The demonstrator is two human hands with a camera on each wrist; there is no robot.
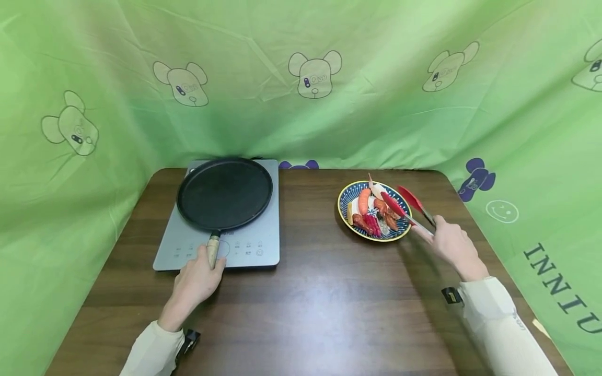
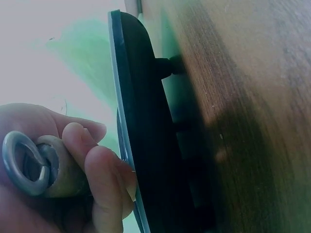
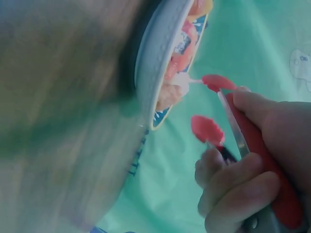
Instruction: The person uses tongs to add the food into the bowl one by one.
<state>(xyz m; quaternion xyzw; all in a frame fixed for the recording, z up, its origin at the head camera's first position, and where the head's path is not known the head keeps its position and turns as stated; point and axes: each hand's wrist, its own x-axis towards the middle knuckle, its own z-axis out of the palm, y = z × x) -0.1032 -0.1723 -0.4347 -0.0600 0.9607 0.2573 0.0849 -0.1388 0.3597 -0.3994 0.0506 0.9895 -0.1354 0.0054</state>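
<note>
My left hand (image 1: 199, 275) grips the pale wooden handle (image 1: 213, 251) of a flat black frying pan (image 1: 226, 193). The pan sits on a silver induction cooktop (image 1: 263, 245); in the left wrist view a metal ring (image 2: 22, 162) shows at the handle's end. With my right hand (image 1: 453, 245) I hold red-tipped tongs (image 1: 408, 210), their arms spread apart. Nothing shows between the tips, which hover over the right side of a blue-patterned plate (image 1: 345, 197) with a yellow rim. Several pieces of food, among them sushi-like pieces (image 1: 364, 201), lie on the plate.
A brown wooden table (image 1: 310, 292) carries everything, with bare wood between the cooktop and the plate. Green cloth (image 1: 244, 125) printed with cartoon bears hangs along the back and sides. Black straps (image 1: 452, 295) are worn at the wrists.
</note>
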